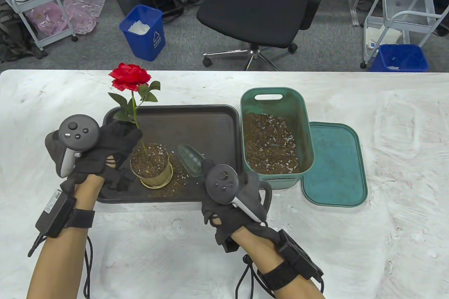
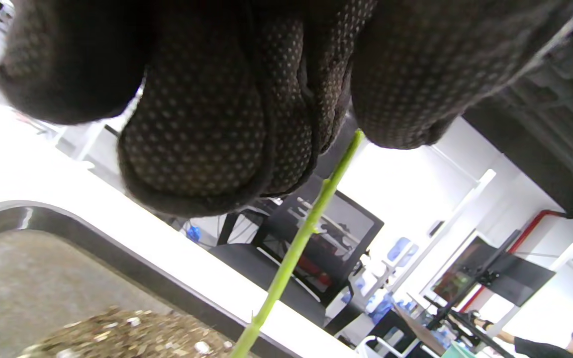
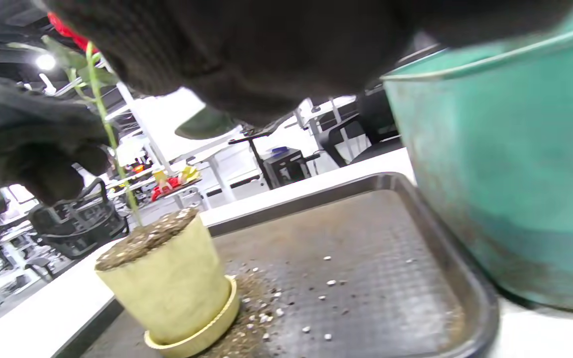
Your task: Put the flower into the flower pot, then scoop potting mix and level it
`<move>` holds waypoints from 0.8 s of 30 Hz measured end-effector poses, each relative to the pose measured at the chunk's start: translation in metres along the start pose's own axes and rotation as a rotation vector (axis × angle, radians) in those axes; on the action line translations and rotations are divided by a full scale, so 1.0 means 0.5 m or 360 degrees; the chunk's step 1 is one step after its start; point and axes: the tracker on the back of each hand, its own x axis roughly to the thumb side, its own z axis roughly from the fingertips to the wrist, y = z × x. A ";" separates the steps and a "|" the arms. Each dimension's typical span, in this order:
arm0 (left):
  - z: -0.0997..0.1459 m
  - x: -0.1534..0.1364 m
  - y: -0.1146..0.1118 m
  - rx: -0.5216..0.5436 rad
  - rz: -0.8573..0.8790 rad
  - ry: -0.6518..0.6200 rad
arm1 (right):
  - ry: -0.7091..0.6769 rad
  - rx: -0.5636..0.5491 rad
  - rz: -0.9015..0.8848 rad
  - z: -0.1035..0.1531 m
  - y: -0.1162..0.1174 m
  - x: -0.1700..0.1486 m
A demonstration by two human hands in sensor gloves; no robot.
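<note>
Left hand (image 1: 105, 148) pinches flower (image 1: 130, 77) stem.

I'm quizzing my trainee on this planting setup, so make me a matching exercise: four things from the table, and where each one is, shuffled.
Things:
1. flower stem
2. flower pot
3. green bin
4. green lid

Places:
A. flat on the table, right of the bin
B. pinched by the left hand
C. on the dark tray
D. right of the tray, holding potting mix

Pairs: 1-B, 2-C, 3-D, 4-A
</note>
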 end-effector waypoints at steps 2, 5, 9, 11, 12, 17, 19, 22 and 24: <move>0.016 -0.013 0.005 -0.0004 0.0030 -0.0006 | 0.0011 -0.0049 0.0017 0.006 -0.004 -0.012; 0.053 -0.028 0.015 0.0075 0.0114 -0.0050 | 0.0020 -0.0090 0.0033 0.012 -0.003 -0.023; 0.137 -0.043 0.025 0.0300 0.0061 -0.0165 | -0.0020 -0.0093 0.0077 0.003 0.009 -0.034; 0.166 -0.052 0.024 0.0335 0.0086 -0.0201 | 0.0028 -0.0105 0.0029 -0.007 0.017 -0.037; 0.179 -0.059 0.021 0.0343 0.0129 -0.0210 | 0.0048 -0.0122 0.0028 -0.014 0.021 -0.037; 0.205 -0.084 0.003 0.0386 0.0135 -0.0242 | 0.0159 -0.0024 0.0121 -0.067 0.060 -0.027; 0.209 -0.089 -0.002 0.0371 0.0114 -0.0241 | 0.0196 0.0010 0.0194 -0.090 0.085 -0.019; 0.218 -0.102 -0.013 0.0373 0.0072 -0.0239 | 0.0253 0.0073 0.0286 -0.129 0.148 -0.002; 0.225 -0.110 -0.018 0.0384 -0.0081 -0.0239 | 0.0293 0.0088 0.0425 -0.152 0.195 0.010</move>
